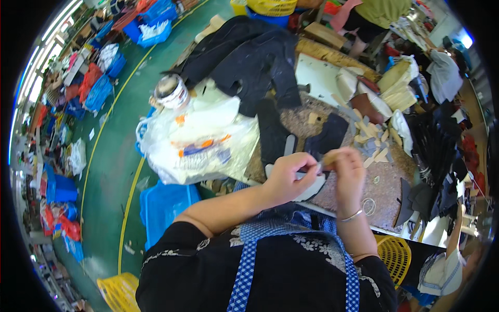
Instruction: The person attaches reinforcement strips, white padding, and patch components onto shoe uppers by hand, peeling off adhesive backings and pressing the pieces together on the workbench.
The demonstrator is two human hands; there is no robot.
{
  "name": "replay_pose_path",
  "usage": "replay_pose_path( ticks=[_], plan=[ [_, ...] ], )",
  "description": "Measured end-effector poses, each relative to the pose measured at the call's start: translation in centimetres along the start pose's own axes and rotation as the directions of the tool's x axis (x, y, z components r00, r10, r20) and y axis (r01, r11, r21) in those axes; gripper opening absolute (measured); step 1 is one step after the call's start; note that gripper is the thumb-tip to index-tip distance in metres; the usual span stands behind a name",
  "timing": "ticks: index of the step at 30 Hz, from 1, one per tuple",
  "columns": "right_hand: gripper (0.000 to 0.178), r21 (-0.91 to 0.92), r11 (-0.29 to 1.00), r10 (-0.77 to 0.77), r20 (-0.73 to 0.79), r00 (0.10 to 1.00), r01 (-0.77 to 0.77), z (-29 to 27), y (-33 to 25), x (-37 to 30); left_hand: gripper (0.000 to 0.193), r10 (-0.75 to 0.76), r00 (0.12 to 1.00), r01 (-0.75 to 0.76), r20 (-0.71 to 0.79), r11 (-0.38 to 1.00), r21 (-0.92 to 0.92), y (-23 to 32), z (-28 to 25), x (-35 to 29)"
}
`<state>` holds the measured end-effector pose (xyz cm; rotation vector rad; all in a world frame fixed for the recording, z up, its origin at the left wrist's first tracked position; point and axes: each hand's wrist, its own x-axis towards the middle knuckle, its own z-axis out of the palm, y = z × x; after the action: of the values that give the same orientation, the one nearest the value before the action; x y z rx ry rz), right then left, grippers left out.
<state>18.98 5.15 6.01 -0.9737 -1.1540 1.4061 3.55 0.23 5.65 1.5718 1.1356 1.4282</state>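
My left hand [289, 178] and my right hand [347, 167] meet over the near edge of the speckled worktable [351, 195]. Both sets of fingers are pinched together around something small, too small to make out. Beneath them a white piece [312, 188] with a dark edge lies at the table's edge, partly covered by my left hand. Just beyond lie a black cut piece [328, 136] and a longer black piece [269, 132]. A narrow grey strip [289, 144] rests beside my left hand.
Small beige and grey pieces [373, 136] are heaped to the right. A white plastic bag [200, 145] and an open tub [172, 92] sit left, with black material [249, 57] behind. A blue bin [165, 208] stands left below the table, a yellow basket [393, 258] right. Other people work nearby.
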Motion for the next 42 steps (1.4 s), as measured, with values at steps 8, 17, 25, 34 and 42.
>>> replay_pose_path(
  ticks=[8,17,25,34,42],
  plan=[
    [0.034,-0.757,0.439,-0.113,0.488,0.866,0.484,-5.4,-3.1,-0.9,0.013,-0.496,0.862,0.477,0.104,0.726,-0.495,-2.4,-0.9,0.0],
    [0.019,-0.636,0.764,-0.101,0.049,0.994,0.109,-2.3,0.2,3.0,0.014,-0.308,0.933,0.32,0.187,0.947,-0.04,-1.8,-0.9,-0.1],
    [0.013,-0.454,0.875,0.311,0.265,0.913,-0.167,-1.7,4.4,6.4,0.029,0.032,0.938,-0.244,0.346,0.77,0.59,-4.3,-1.6,-1.5],
    [0.038,-0.784,0.338,-0.401,0.381,0.833,0.521,0.3,4.3,4.1,0.035,-0.11,0.878,-0.326,0.466,0.574,0.751,-3.4,-1.0,0.1],
    [0.024,-0.988,-0.137,-0.635,0.028,0.772,-0.078,-14.7,-0.9,1.3,0.024,-0.084,0.919,-0.242,0.385,0.65,0.72,-5.1,-0.2,2.2]
  ],
)
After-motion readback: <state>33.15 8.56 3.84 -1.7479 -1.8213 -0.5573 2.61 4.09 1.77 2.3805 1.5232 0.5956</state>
